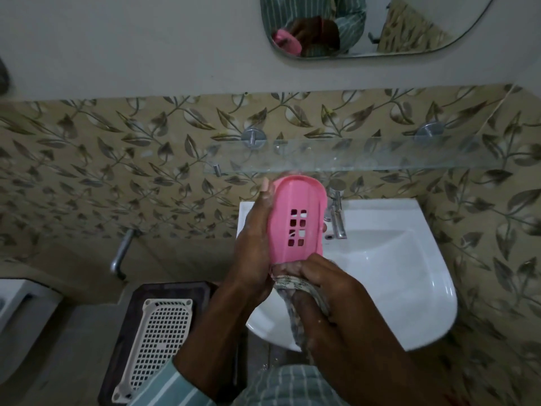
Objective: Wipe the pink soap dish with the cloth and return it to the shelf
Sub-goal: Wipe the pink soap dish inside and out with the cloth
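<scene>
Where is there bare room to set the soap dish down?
The glass shelf shows bare along its length, between its two wall mounts. The sink basin right of the tap is bare too. It is crowded where both hands hold dish and cloth.

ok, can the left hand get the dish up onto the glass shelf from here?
Probably yes. The left hand grips the dish just below the shelf, whose surface looks bare; only the cloth in the right hand touches it.

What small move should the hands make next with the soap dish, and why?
Probably slide the cloth up along the pink soap dish. The right hand presses the cloth only at the dish's lower end; the left hand steadies it, and the glass shelf waits above.
</scene>
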The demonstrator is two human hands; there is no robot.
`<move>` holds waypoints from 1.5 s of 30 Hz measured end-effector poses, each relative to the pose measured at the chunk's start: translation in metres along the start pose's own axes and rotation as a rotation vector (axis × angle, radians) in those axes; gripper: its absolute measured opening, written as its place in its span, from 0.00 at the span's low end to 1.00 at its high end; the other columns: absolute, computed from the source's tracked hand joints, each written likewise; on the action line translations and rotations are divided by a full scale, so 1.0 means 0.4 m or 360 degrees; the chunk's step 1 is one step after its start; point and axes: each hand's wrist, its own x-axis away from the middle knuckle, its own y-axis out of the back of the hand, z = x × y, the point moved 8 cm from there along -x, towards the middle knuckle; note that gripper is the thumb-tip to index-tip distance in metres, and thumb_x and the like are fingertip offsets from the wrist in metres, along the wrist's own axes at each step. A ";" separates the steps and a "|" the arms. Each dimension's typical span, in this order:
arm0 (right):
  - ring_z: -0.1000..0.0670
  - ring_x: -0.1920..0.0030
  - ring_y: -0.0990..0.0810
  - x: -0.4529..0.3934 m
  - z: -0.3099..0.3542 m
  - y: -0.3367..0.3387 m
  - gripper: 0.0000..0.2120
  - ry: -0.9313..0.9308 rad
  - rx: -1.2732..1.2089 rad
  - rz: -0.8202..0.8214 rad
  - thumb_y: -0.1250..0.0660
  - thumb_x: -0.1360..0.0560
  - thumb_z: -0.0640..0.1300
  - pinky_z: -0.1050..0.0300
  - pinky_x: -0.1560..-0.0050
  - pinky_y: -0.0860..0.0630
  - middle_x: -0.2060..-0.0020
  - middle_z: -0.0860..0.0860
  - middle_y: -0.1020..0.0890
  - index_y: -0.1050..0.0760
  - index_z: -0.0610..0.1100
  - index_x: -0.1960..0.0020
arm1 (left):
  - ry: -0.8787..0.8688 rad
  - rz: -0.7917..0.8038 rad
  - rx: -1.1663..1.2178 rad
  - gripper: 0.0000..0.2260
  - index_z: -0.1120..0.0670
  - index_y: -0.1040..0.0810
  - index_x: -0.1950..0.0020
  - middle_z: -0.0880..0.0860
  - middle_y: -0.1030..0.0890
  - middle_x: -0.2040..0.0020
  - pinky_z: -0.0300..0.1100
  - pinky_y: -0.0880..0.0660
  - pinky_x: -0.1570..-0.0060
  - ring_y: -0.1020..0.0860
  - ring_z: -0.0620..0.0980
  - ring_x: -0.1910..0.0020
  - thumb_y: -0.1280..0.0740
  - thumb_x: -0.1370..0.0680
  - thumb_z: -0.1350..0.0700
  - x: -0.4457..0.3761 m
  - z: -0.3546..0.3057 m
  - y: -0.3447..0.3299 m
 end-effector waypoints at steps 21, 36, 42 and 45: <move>0.52 0.60 0.26 0.021 0.005 0.024 0.14 0.0192 0.0787 0.0234 0.33 0.31 0.38 0.59 0.65 0.26 0.56 0.53 0.25 0.23 0.47 0.46 | 0.0188 0.0216 0.0267 0.31 0.56 0.14 0.41 0.60 0.14 0.47 0.52 0.16 0.56 0.14 0.58 0.53 0.41 0.27 0.34 0.012 0.013 0.005; 0.61 0.49 0.23 0.000 0.031 0.006 0.12 0.0041 0.0041 -0.0073 0.37 0.25 0.41 0.73 0.49 0.27 0.53 0.56 0.21 0.20 0.48 0.45 | -0.0130 0.0085 0.0291 0.29 0.51 0.11 0.48 0.58 0.12 0.52 0.50 0.15 0.59 0.13 0.55 0.56 0.39 0.30 0.32 0.018 -0.004 -0.010; 0.58 0.46 0.23 0.024 0.008 0.008 0.16 0.0123 0.0284 0.0039 0.36 0.26 0.44 0.64 0.46 0.22 0.50 0.57 0.23 0.22 0.51 0.39 | 0.0100 0.0078 0.0417 0.38 0.60 0.21 0.32 0.65 0.16 0.47 0.51 0.15 0.61 0.15 0.60 0.55 0.40 0.29 0.32 0.030 0.041 -0.017; 0.58 0.50 0.23 0.031 -0.001 0.035 0.16 0.0130 0.0580 0.0064 0.36 0.27 0.47 0.62 0.53 0.19 0.49 0.56 0.23 0.22 0.51 0.40 | 0.0150 0.0155 0.0578 0.35 0.59 0.16 0.37 0.63 0.14 0.47 0.52 0.15 0.59 0.14 0.59 0.54 0.41 0.28 0.34 0.034 0.051 -0.012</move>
